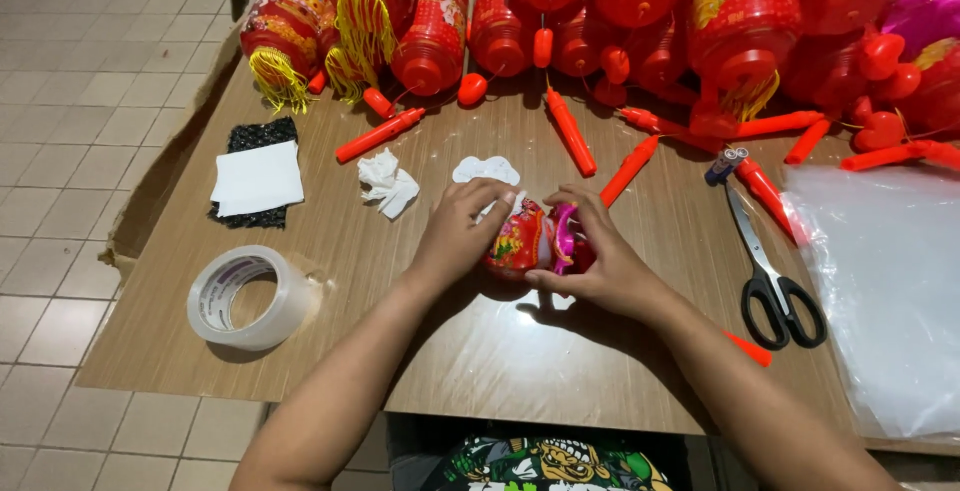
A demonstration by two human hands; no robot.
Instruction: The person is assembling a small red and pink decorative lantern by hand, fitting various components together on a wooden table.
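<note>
Both hands were on a small folded paper lantern (533,238), red w/ a magenta part, which sat on the wooden table (450,351) approx. at its centre, near the front edge. The left hand (455,236) gripped the lantern's red left end, fingers (490,196) curled over the top and thumb underneath. The right hand (600,261) gripped the magenta right end, fingers (575,201) bent over the top and wrapped around the side. So the lantern lay between the two sets of fingers, pinched from both sides, its middle showing in the gap.

Relative to the lantern: a white scalloped paper piece (487,169) lay just behind it, touching the left fingertips. A crumpled white paper scrap (388,183) was behind-left. Further left sat a white pad on black mesh (256,179), and front-left a roll of clear packing tape (250,297). To the right lay black-handled scissors (772,276), w/ a clear plastic sheet (885,291) beyond them. Well behind, a row of big red lanterns (640,11) w/ yellow tassels ran across the back of the table, red plastic handle sticks (570,131) scattered in front of them.
</note>
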